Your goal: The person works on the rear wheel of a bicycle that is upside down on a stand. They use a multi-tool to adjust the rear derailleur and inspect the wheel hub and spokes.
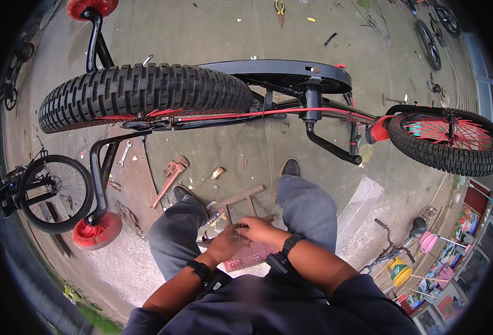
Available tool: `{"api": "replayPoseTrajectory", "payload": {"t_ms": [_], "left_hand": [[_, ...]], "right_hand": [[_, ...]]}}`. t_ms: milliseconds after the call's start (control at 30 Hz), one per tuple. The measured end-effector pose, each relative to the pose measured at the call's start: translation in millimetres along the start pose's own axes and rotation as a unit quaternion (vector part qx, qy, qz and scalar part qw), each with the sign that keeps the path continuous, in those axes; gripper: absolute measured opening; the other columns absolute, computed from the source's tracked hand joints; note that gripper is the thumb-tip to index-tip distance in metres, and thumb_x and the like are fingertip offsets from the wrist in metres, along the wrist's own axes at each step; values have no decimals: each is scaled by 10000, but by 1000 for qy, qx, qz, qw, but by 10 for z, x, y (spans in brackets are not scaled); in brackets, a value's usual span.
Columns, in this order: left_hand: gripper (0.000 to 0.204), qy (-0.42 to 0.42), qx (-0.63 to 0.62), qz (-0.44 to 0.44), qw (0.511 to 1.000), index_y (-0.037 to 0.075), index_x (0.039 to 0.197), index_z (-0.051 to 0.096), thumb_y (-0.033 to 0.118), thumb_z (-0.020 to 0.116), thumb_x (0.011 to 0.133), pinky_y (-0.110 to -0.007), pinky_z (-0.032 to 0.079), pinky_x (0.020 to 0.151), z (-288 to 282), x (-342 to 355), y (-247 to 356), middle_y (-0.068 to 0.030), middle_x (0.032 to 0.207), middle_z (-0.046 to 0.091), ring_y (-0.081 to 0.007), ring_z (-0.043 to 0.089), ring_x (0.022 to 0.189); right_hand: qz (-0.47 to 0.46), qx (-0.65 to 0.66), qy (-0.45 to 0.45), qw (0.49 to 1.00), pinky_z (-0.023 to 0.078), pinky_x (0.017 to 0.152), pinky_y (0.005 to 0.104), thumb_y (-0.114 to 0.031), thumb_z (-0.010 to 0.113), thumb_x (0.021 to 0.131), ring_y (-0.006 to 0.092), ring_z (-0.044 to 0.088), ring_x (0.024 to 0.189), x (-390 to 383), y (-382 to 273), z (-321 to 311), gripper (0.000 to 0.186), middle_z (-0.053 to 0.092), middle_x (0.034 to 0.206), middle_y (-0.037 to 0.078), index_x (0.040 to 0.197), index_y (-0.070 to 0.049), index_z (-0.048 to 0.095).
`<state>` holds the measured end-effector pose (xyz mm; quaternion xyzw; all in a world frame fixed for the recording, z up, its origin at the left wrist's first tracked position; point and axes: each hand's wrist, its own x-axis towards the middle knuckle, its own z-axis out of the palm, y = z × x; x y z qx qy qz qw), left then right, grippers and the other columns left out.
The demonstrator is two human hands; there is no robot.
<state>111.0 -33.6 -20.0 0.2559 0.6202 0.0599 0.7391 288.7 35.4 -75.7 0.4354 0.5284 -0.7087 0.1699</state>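
My left hand (pixel 225 245) and my right hand (pixel 258 230) meet between my knees, fingers closed together. Whatever small thing they pinch is too small to make out. Just below them lies a red patterned panel (pixel 251 257), with a wooden frame (pixel 243 197) beyond it between my feet. Ahead of me a black and red child's bicycle stands upside down or on its side, its knobbly rear tire (pixel 146 92) at left and its front wheel (pixel 447 139) at right. Red training wheels (pixel 97 230) stick out on black brackets. Neither hand touches the bicycle.
A red pipe wrench (pixel 170 180) and a spanner (pixel 124 153) lie left of my feet; yellow-handled pliers (pixel 280 12) lie far ahead. Another bicycle wheel (pixel 56 192) stands at left. At right are a flat pale board (pixel 361 209), a handlebar (pixel 391 240) and a yellow container (pixel 400 272).
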Motion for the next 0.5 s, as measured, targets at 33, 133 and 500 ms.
{"api": "replayPoseTrajectory", "payload": {"t_ms": [33,133,500], "left_hand": [[609,12,32,-17,999,-22,1422,475,186,778,936,-385,571,955,47,-82,-4,-198,1250,694,-285,711,1126],[515,40,58,-58,996,-32,1386,536,220,723,979,-389,565,983,138,-313,-71,-198,1264,702,-289,715,1124],[548,141,-37,-78,986,29,1373,584,344,702,940,-410,538,1008,-103,-792,-314,-202,1228,738,-354,708,1156]], "right_hand": [[-12,-30,-4,999,567,817,470,-323,719,931,391,728,924,-72,65,72,368,741,1046,231,1166,-40,708],[26,-50,-1,998,555,867,488,-251,723,898,424,709,984,-273,224,291,282,736,1067,233,1086,-40,733],[164,-116,-57,978,543,981,443,-176,714,874,374,699,1118,-217,400,480,447,712,1194,261,1282,-8,646]]}}
